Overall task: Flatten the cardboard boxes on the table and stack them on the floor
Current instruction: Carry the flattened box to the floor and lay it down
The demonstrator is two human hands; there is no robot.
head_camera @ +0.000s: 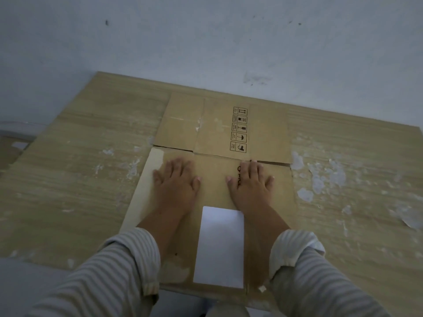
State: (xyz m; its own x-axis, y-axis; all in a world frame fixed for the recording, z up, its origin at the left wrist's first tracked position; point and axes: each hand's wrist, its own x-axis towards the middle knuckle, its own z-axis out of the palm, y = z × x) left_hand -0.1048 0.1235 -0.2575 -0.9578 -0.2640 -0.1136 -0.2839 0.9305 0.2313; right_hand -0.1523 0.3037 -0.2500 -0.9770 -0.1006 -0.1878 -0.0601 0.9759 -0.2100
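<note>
A brown cardboard box lies collapsed flat on the wooden table, its far flaps spread toward the wall. Black handling symbols are printed on the far panel and a white label is stuck on the near panel. My left hand rests palm down on the left part of the box, fingers spread. My right hand rests palm down on the right part, partly covering black lettering. Neither hand grips anything.
The table's top has worn, peeling patches to the right of the box. A pale blue wall stands right behind the table. At the far left, below the table edge, more flat cardboard lies on the floor.
</note>
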